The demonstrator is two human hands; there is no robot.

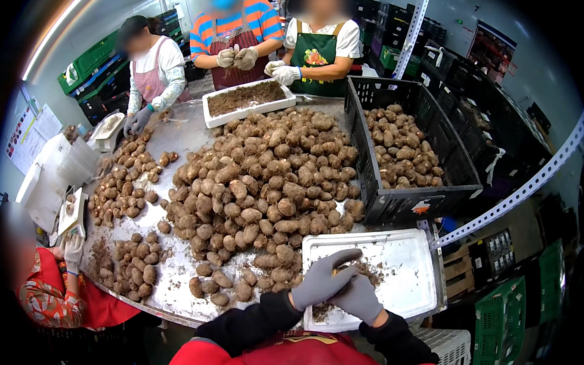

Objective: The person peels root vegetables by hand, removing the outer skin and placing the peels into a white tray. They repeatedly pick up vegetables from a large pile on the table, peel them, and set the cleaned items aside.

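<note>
My left hand and my right hand, both in grey gloves, meet over the near part of a white foam tray. Between them is a small taro corm, mostly hidden by the fingers. Brown fibres and dirt lie in the tray around my hands. Just to the left and beyond spreads a large heap of hairy brown taro corms. A few loose corms rest on the metal table near its front edge.
A black plastic crate partly filled with taro stands beyond the tray. Across the table, three people work near another foam tray of dirt. A person in red sits at the left beside a scale. A perforated metal post rises at right.
</note>
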